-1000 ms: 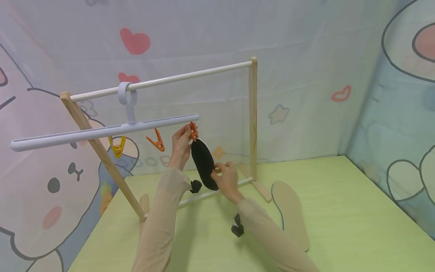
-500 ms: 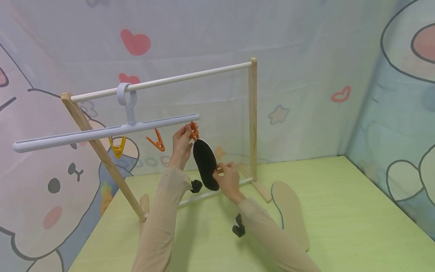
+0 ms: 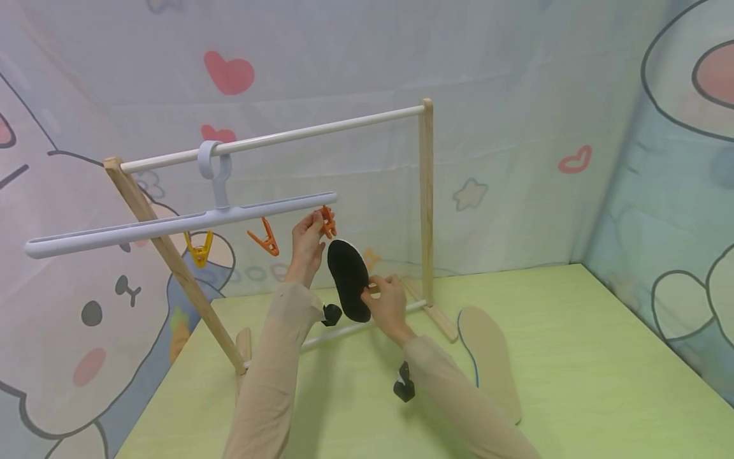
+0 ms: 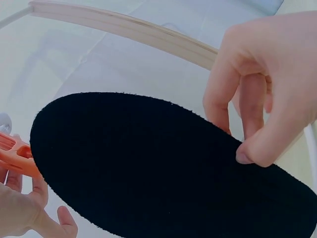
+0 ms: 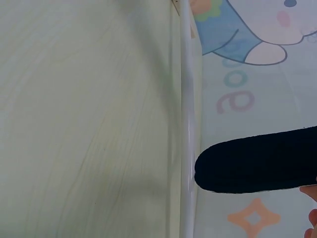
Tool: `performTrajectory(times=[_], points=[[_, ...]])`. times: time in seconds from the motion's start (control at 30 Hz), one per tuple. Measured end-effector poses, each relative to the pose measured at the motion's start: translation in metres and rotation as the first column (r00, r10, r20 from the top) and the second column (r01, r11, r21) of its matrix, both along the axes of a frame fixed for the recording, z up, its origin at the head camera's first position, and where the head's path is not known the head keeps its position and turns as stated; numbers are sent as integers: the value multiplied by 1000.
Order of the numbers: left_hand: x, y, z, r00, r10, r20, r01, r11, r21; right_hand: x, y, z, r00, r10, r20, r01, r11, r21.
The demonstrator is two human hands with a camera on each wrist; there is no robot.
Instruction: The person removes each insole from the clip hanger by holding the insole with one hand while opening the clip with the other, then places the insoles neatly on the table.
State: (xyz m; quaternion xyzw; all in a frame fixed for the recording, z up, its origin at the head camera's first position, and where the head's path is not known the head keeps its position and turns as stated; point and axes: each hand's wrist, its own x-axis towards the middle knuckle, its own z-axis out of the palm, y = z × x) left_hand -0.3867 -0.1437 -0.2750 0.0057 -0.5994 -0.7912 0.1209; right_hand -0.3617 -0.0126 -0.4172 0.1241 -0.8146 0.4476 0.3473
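Observation:
My left hand (image 3: pixel 306 247) pinches an orange clip (image 3: pixel 329 223) that hangs at the right end of the white hanger (image 3: pixel 172 224). Just under that clip is a black insole (image 3: pixel 348 280), held at its right edge between the thumb and fingers of my right hand (image 3: pixel 387 307). In the head view a small gap shows between the clip and the insole's upper end. The black face of the insole (image 4: pixel 133 158) fills much of the left wrist view, and its lower end reaches into the right wrist view. Another insole, beige with a blue edge (image 3: pixel 490 360), lies on the table.
A wooden rack with a white top rod (image 3: pixel 321 129) carries the hanger. A yellow clip (image 3: pixel 199 250) and a second orange clip (image 3: pixel 266 238) hang further left. The rack's right post (image 3: pixel 427 204) stands behind my right hand, on the pale green table (image 3: pixel 602 357).
The insole's upper end was at the orange clip and is now apart from it. My right hand has shifted slightly right with the insole. My left hand has stayed at the clip.

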Motion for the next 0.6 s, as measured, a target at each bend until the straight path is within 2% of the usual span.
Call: performTrajectory(times=[0.23, 0.6], points=[[1, 0, -1, 1000, 5, -4, -5, 1000, -2, 0, 0, 0, 1000, 6, 20, -6, 1000, -7], [2, -3, -1, 1000, -25, 5, 25, 999, -24, 0, 2, 0, 999, -2, 40, 3, 1000, -18]])
